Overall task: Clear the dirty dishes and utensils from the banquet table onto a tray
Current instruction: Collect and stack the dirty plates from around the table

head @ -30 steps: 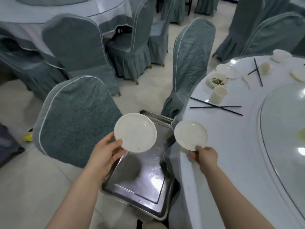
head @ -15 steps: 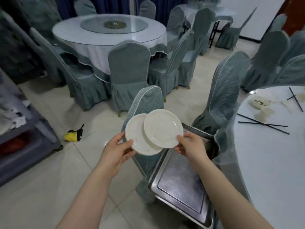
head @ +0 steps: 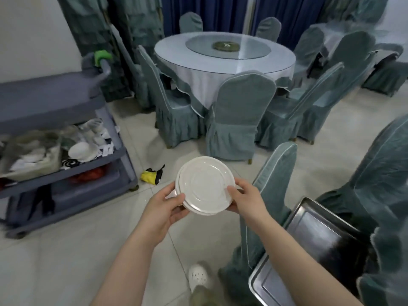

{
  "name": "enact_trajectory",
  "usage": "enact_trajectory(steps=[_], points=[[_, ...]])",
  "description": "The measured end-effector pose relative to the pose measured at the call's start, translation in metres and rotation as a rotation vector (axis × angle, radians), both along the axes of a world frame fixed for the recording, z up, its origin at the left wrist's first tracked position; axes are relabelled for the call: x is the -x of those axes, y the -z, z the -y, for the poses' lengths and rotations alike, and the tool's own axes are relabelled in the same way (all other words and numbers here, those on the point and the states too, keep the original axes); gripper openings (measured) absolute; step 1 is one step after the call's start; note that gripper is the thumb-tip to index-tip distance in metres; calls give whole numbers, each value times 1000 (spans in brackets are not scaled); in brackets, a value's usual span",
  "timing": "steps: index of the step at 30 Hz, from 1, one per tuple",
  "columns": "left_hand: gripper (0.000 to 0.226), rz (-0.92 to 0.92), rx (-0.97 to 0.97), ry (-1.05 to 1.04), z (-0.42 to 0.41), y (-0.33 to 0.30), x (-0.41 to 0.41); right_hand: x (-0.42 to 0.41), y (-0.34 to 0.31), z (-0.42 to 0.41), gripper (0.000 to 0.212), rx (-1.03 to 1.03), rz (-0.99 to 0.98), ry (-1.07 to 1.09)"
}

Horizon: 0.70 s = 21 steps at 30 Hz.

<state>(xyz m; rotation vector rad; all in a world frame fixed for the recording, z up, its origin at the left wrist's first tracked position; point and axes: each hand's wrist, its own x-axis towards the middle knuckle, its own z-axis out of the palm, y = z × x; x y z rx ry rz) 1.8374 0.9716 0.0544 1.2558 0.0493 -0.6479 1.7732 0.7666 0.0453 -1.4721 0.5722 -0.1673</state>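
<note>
Pale floor tiles [head: 66, 250] fill the lower left of the frame, with my white perforated shoe [head: 198, 276] at the bottom centre. At mid-frame I hold two round white plates [head: 204, 185] stacked one on the other. My left hand [head: 162, 214] grips their left rim, thumb on top and fingers curled beneath. My right hand [head: 247, 200] grips the right rim the same way. At lower right, the rectangular shiny steel tray [head: 309, 246] sits on a chair with a grey-green fabric cover [head: 273, 186], apart from the plates. At left stands a grey plastic service cart [head: 55, 138] with white crockery on its middle shelf. Near its foot lies a crumpled yellow and black cloth [head: 152, 175]. At upper centre is a round white-clothed counter [head: 225, 56].
</note>
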Motion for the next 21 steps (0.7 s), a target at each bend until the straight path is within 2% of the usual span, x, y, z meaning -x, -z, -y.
enact_trajectory(steps=[3, 6, 11, 18, 21], points=[[35, -38, 11, -34, -13, 5, -39, -47, 4, -11, 25, -22, -6, -55], [46, -26, 1, -38, -12, 8, -90, -104, 7, -10, 31, -8, -1, -76], [32, -6, -40, -102, 7, 2, -192, -211, 15, 8, 29, -52, 9, -103], [30, -39, -70, -75, 45, 11, -308, -315, 19, 47, 15, -150, -4, -22], [33, -70, -58, -12, 76, 20, -352, -345, 24, 76, 17, -214, -45, 43]])
